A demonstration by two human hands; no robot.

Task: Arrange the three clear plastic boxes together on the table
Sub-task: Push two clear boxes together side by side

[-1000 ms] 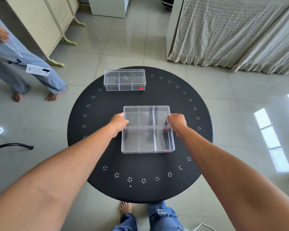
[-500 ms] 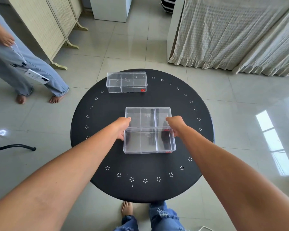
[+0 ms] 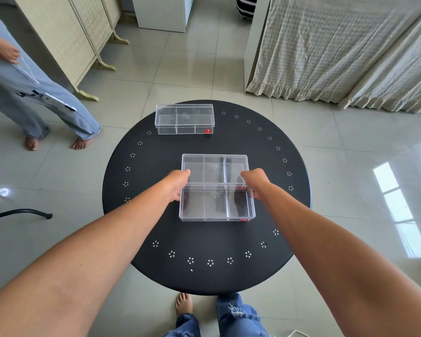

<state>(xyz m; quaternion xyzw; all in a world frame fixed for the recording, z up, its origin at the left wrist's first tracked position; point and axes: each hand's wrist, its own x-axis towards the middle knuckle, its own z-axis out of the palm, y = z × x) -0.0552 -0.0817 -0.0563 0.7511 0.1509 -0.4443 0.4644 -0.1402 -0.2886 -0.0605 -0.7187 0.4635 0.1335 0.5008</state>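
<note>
Two clear plastic boxes lie edge to edge at the middle of the round black table: the middle clear box and a nearer box flush against its near side. A third clear box sits apart at the table's far left. My left hand presses the left side where the two joined boxes meet, with its fingertips on the middle box's near corner. On the right side, my right hand mirrors it. Between them they clasp the middle box.
Another person's legs in pale jeans stand on the tiled floor at the left. A folding screen is at the back left and a cloth-draped unit at the back right. My bare foot is under the table's near edge.
Both hands have slid slightly toward me along the sides of the joined boxes. The two middle boxes stay together, and the far box has not moved.
</note>
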